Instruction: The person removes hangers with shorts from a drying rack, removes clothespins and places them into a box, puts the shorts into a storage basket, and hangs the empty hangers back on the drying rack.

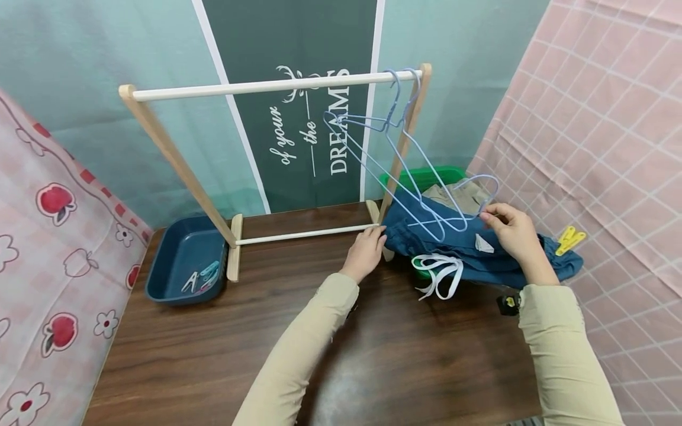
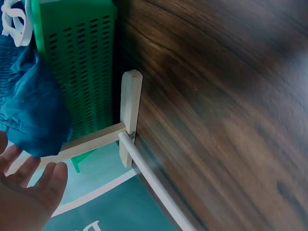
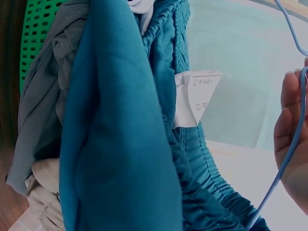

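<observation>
Blue drawstring pants (image 1: 458, 251) lie over a green basket (image 2: 77, 72), with white laces (image 1: 442, 275) hanging at the front and a white label (image 3: 195, 96) at the gathered waistband. My left hand (image 1: 366, 251) holds the left corner of the waistband at its fingertips; the left wrist view cuts off part of this grip. Above the pants, my right hand (image 1: 514, 232) pinches a light-blue wire clothes hanger (image 1: 488, 200) just below its hook. The hanger's body lies along the waistband and is partly hidden. A yellow clothespin (image 1: 570, 241) sits on the pants at the right.
A wooden rack (image 1: 181, 163) with a white top rail (image 1: 256, 87) stands behind; two blue hangers (image 1: 393, 121) hang at its right end. Left of it is a dark-blue basin (image 1: 160, 284) containing clothespins (image 1: 205, 276). Beige and grey garments (image 3: 45, 106) lie beneath the pants.
</observation>
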`<state>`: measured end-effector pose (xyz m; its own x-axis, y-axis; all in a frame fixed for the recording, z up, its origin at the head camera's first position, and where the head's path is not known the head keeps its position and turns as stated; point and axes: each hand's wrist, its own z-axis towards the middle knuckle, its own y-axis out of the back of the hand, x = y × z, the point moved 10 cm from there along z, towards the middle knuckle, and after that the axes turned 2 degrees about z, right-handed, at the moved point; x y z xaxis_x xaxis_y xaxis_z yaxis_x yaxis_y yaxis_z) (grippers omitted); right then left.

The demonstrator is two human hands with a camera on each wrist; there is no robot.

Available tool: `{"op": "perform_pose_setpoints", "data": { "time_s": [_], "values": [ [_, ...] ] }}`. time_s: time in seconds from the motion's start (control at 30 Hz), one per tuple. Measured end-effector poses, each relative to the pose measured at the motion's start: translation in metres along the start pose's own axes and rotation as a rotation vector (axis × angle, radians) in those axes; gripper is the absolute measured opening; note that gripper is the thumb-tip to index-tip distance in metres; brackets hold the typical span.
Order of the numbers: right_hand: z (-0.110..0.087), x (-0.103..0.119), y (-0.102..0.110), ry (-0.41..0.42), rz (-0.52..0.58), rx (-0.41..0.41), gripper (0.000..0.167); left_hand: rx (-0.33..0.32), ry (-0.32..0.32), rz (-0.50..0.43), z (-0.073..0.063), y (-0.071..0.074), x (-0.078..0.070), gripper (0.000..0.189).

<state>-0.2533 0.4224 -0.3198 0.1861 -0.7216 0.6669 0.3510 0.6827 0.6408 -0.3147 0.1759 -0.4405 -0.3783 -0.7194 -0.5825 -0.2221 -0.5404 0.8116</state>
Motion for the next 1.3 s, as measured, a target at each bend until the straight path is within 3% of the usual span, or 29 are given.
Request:
{"op": "perform_pose_setpoints", "data": {
  "time_s": [0.13,0.33,0.43,0.53,0.6,0.7,0.77,0.83,0.93,1.03,1.17,1.3],
  "values": [
    [-0.001,0.002,0.001,-0.011,-0.022,0.0,0.019,0.007,0.038,-0.028,0.002,-0.003,0.002,0.041],
    [-0.004,0.004,0.002,-0.034,-0.054,0.02,0.031,-0.064,0.028,0.057,0.003,0.003,0.003,0.033],
    [-0.006,0.006,0.01,-0.029,-0.02,-0.038,0.032,-0.082,0.025,0.081,0.003,0.005,0.005,0.031],
    [-0.011,0.005,0.034,-0.031,0.062,-0.235,0.025,-0.076,0.036,0.088,0.003,0.005,0.007,0.031],
    [-0.021,-0.004,0.057,-0.061,0.152,-0.436,0.022,-0.063,0.046,0.085,0.003,0.005,0.008,0.032],
    [-0.043,-0.028,0.086,-0.149,0.28,-0.724,0.035,-0.05,0.063,0.075,0.003,0.005,0.009,0.034],
    [-0.058,-0.045,0.097,-0.226,0.307,-0.843,0.042,-0.045,0.073,0.072,0.003,0.005,0.01,0.034],
    [-0.069,-0.059,0.101,-0.306,0.267,-0.874,0.043,-0.042,0.083,0.074,0.002,0.006,0.01,0.035],
    [-0.074,-0.076,0.1,-0.436,0.138,-0.764,0.04,-0.046,0.089,0.077,0.003,0.007,0.011,0.035],
    [-0.068,-0.09,0.089,-0.535,0.062,-0.502,0.047,-0.055,0.092,0.076,0.003,0.009,0.01,0.036],
    [-0.058,-0.098,0.067,-0.505,0.009,-0.125,0.057,-0.062,0.093,0.074,0.004,0.01,0.01,0.037],
    [-0.057,-0.098,0.059,-0.424,-0.107,0.09,0.053,-0.068,0.087,0.074,0.004,0.01,0.01,0.038]
  ]
}}
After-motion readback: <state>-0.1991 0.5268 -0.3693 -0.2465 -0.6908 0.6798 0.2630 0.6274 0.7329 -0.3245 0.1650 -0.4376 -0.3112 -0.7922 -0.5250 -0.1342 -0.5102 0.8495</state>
